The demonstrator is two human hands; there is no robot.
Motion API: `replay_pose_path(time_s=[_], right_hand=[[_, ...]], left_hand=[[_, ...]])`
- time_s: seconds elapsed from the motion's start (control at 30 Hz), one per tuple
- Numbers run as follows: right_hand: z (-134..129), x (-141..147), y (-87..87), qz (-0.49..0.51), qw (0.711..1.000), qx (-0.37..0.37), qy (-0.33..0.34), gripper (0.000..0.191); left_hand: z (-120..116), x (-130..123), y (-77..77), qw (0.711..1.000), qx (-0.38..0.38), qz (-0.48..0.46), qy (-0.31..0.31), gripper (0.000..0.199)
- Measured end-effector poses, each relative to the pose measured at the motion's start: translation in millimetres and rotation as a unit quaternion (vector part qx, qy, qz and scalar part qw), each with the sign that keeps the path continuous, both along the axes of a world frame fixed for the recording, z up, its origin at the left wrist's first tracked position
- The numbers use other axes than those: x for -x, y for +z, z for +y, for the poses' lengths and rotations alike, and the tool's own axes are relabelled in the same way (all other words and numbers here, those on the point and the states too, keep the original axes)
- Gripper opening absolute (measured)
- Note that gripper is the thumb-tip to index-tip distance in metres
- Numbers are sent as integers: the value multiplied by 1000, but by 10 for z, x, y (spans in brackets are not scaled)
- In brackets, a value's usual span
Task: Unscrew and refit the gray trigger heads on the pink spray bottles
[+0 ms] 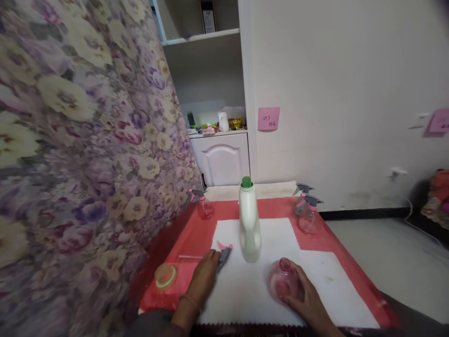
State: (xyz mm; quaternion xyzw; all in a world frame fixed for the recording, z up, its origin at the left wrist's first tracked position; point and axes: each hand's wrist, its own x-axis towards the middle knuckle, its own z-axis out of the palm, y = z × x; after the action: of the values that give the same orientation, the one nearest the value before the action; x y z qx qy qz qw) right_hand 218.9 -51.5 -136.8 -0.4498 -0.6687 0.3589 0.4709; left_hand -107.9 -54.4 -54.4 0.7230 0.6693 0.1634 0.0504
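Observation:
My left hand (205, 276) is closed on a grey and pink spray head (225, 255), low over the white cloth. The spray head's thin tube (190, 256) points out to the left. My right hand (304, 294) is wrapped around a see-through pink bottle (279, 280), which has an open neck and stands a little tilted on the cloth. Between the hands and farther back stands a tall pale green jug (249, 234) with a handle. A green piece (246, 181) shows at the jug's mouth; whether it is inside or behind I cannot tell.
A round yellowish container (165, 276) lies at the table's left. Spray bottles stand at the back left (205, 208) and back right (308, 220). White cloth (277, 234) covers part of the red tabletop (185, 234). A flowered curtain (105, 187) hangs close on the left.

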Motion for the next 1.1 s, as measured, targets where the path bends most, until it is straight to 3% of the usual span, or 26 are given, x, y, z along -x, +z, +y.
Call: replay_pose_path(time_s=[0.13, 0.37, 0.5, 0.67, 0.9, 1.1], right_hand=[[-7, -12, -51, -14, 1000, 12, -14, 67], [-16, 3, -164, -12, 1000, 13, 4, 87], [-12, 4, -172, -26, 999, 20, -23, 82], [9, 38, -16, -14, 999, 44, -12, 82], [77, 59, 95, 31, 998, 63, -4, 85], [87, 23, 307, 72, 996, 59, -6, 81]], left_hand=[[37, 123, -205, 1000, -4, -1, -8, 46], [71, 284, -633, 997, -76, -4, 8, 47], [76, 307, -630, 995, -100, -8, 9, 42], [96, 334, -547, 995, -92, 11, 21, 37], [193, 418, -760, 994, -105, 31, 11, 43], [205, 441, -824, 994, -103, 36, 10, 42]])
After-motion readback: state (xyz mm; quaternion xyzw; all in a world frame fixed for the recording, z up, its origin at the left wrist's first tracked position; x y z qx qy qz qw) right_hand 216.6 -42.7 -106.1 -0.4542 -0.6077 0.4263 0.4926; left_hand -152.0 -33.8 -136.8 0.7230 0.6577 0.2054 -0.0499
